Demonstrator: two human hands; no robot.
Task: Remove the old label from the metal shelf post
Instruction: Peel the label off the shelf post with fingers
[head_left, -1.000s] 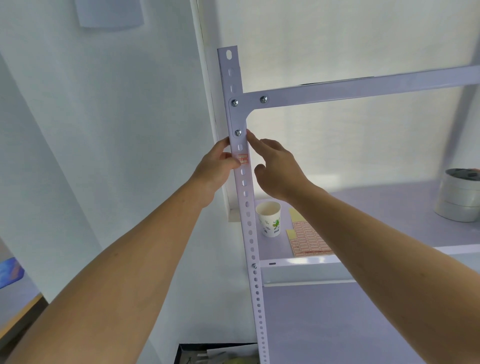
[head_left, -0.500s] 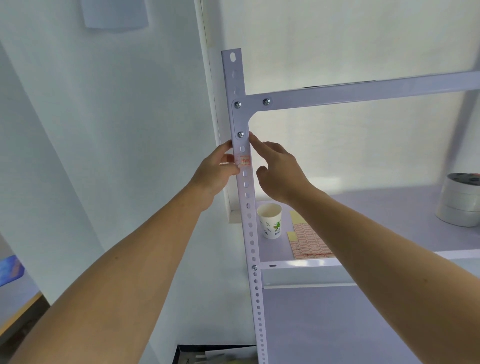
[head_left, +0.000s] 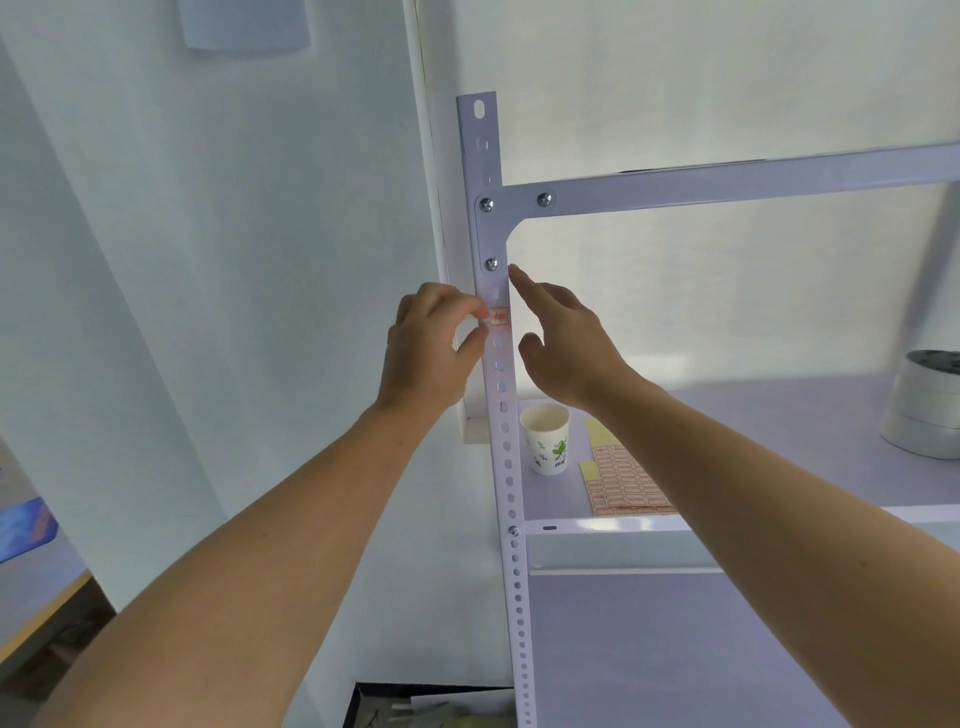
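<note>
Picking at the old label (head_left: 498, 317) with my left hand (head_left: 428, 358): forefinger and thumb are curled and pinch its left edge. I cannot tell whether that edge has lifted. My right hand (head_left: 569, 351) is open, index tip touching the right edge of the shelf post (head_left: 506, 467) just above the label, steadying it. The label sits on the post face, below a screw (head_left: 491, 264). Step in hand: starting the peel. Next move, as I judge it: free a corner, then pull slowly so the paper does not tear. A paper cup (head_left: 548, 441) and a sheet of labels (head_left: 623, 483) lie on the shelf (head_left: 779, 415) beyond.
</note>
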